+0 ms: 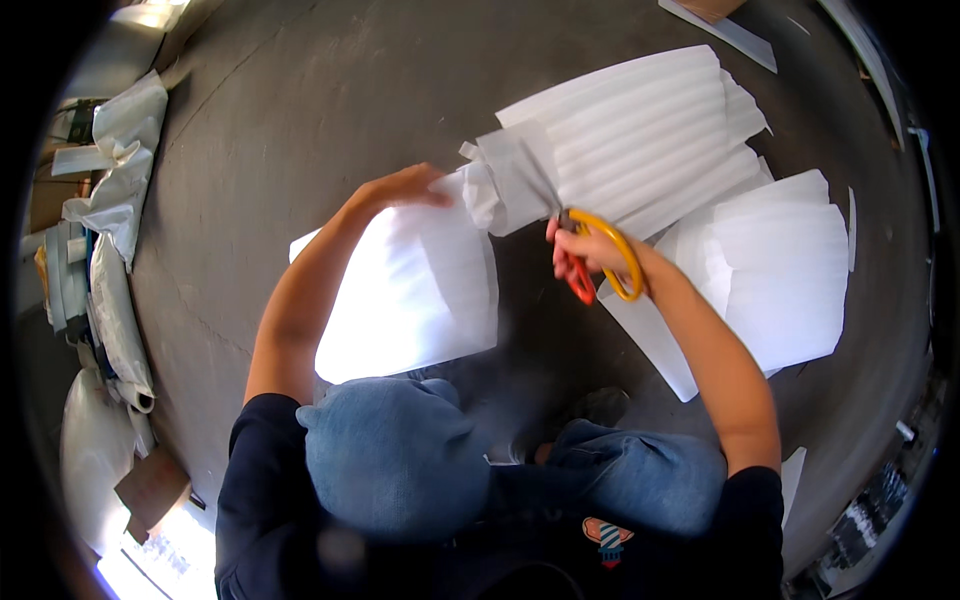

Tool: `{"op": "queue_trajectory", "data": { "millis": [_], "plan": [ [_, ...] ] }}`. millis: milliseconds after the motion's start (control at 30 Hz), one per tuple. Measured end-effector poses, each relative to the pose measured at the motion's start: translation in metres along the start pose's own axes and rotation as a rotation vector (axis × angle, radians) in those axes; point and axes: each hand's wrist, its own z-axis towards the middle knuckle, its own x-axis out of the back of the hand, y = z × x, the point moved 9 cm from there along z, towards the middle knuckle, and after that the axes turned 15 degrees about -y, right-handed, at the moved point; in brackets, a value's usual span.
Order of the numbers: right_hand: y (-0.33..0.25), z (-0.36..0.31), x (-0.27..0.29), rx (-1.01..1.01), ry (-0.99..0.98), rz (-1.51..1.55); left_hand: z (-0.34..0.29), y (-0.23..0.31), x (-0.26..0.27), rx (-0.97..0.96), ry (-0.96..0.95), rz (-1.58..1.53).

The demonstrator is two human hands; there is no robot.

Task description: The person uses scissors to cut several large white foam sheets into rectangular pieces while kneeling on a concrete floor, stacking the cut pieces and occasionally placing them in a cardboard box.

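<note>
My right hand (597, 250) is closed round a pair of scissors (625, 262) with one yellow and one red handle. Their blades, smeared by motion, point away from me over a small white foam piece (517, 170). My left hand (405, 187) grips the far edge of a white foam sheet (405, 290); its fingertips are blurred. That sheet spreads on the floor in front of my left knee. Between the hands, a crumpled white strip (480, 192) adjoins the small piece.
A stack of ribbed white foam sheets (640, 135) lies beyond the scissors. Another foam pile (765, 275) sits right of my right forearm. Plastic-wrapped bundles (118, 310) and a cardboard piece (153, 490) line the left side. My denim-covered knees (395, 455) are close below.
</note>
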Motion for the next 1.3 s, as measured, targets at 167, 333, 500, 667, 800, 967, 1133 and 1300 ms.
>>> {"op": "queue_trajectory", "data": {
  "millis": [167,333,500,667,800,967,1133,1300],
  "plan": [
    [0.028,0.002,-0.045,0.045,-0.068,-0.291,-0.011,-0.012,0.013,0.004,0.168,-0.16],
    [0.015,0.002,-0.046,0.337,0.267,-0.686,-0.026,-0.001,0.025,-0.025,0.303,-0.254],
    [-0.003,-0.014,-0.039,0.416,0.475,-0.755,-0.062,0.024,0.048,-0.143,0.501,-0.382],
    [-0.022,-0.039,-0.025,0.359,0.57,-0.758,-0.079,0.033,0.058,-0.124,0.616,-0.342],
    [-0.034,-0.029,-0.019,0.355,0.566,-0.863,-0.07,0.059,0.045,-0.18,0.555,-0.407],
    [-0.048,-0.021,-0.019,0.434,0.546,-0.927,-0.06,0.085,0.029,-0.245,0.511,-0.455],
    [-0.061,-0.019,-0.022,0.453,0.523,-0.828,-0.054,0.098,0.02,-0.357,0.461,-0.529],
    [-0.063,-0.022,-0.025,0.452,0.493,-0.644,-0.055,0.107,0.015,-0.378,0.419,-0.605]
  ]
}}
